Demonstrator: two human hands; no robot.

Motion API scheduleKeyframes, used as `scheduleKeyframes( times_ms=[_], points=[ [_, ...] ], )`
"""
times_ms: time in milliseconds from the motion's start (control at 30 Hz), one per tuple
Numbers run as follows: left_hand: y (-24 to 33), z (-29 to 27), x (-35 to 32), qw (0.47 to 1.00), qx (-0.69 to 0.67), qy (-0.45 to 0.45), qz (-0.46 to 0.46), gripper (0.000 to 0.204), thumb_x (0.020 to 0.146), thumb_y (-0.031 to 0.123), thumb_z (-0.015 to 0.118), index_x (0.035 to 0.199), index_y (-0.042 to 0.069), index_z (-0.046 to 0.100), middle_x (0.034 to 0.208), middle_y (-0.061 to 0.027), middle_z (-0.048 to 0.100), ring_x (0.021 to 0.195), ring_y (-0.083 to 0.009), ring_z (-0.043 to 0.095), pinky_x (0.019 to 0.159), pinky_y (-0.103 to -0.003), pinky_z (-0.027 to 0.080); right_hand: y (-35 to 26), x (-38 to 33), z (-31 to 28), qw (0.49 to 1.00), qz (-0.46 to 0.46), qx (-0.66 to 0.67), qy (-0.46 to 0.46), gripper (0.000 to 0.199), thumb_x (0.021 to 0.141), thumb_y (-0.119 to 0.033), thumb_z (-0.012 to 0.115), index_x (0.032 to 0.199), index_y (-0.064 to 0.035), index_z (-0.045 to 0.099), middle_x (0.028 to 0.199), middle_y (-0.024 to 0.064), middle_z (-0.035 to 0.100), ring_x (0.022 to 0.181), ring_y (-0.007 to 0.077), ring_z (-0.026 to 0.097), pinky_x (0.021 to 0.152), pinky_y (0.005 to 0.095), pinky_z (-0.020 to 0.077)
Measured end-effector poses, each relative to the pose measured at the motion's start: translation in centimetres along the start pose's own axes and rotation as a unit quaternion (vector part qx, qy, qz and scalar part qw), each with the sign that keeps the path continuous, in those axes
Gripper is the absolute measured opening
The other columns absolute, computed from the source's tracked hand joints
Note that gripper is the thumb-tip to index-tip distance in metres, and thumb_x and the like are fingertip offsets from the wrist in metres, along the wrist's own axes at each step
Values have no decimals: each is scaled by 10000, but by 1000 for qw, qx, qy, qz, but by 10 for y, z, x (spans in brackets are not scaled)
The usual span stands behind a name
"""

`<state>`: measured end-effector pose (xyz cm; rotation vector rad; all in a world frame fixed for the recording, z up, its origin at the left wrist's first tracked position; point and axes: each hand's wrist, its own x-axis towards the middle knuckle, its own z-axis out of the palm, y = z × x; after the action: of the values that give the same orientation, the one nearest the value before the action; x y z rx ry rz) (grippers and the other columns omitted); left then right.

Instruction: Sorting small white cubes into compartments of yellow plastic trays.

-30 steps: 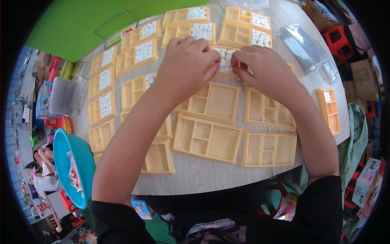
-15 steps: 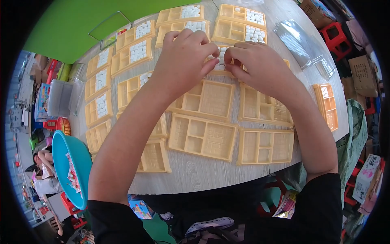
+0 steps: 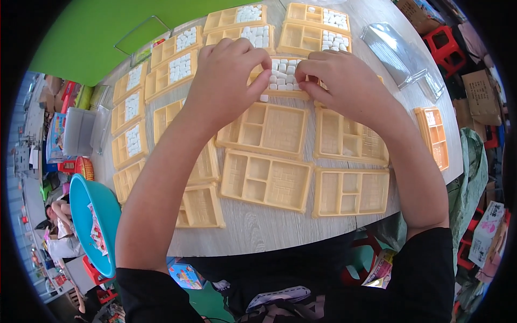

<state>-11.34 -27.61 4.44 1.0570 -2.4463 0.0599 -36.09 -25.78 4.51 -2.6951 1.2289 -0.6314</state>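
Ahead of me lies a pale yellow divided tray (image 3: 291,93) with small white pillow-shaped pieces (image 3: 284,72) packed in its middle compartment. My left hand (image 3: 231,67) is at the left side of these pieces, thumb and forefinger curled nearly together. From the right, my right hand (image 3: 342,81) reaches over the same tray, its thumb and forefinger pinched at the pieces' right edge. Whatever is between the fingertips of either hand is too small or hidden to make out. One loose white piece (image 3: 264,98) rests just outside the tray's near edge, below my left thumb.
Nearer me are trays with bare compartments (image 3: 266,180); several filled trays (image 3: 180,67) stand farther off and left. Clear plastic lids (image 3: 396,54) are stacked at the right, by an orange tray (image 3: 432,139). A turquoise basin (image 3: 81,202) with wrapped packets stands beside the table's left edge.
My left hand has shifted slightly left and the gap between the hands is wider, showing more white pieces. The loose piece beside the tray now shows. My right hand has barely moved.
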Motion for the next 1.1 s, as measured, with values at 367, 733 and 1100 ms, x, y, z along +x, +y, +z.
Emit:
scheduleKeyframes(
  times_ms=[367, 733, 1100],
  points=[
    [2, 7, 0, 999, 23, -1, 28, 86, 931, 239, 707, 975, 175, 746, 907, 3, 634, 960, -221, 606, 939, -422, 423, -3, 2, -3, 1000, 10, 12, -5, 140, 950, -174, 643, 921, -43, 685, 874, 121, 717, 839, 333, 688, 797, 444, 548],
    [4, -20, -11, 997, -4, -61, 38, 76, 927, 193, 708, 966, 147, 754, 904, -35, 620, 955, -249, 600, 910, -425, 449, 5, -1, -1, 1000, 5, 8, 3, 141, 956, -177, 654, 951, -38, 677, 883, 123, 703, 892, 331, 672, 866, 442, 530],
    [8, -31, -7, 978, -31, -204, 41, 170, 925, 136, 684, 1056, 158, 790, 923, -54, 634, 1005, -267, 618, 925, -422, 500, 7, -2, -2, 1000, -7, 10, 11, 150, 960, -186, 661, 962, -37, 677, 888, 117, 699, 877, 323, 668, 842, 436, 527]
  ],
)
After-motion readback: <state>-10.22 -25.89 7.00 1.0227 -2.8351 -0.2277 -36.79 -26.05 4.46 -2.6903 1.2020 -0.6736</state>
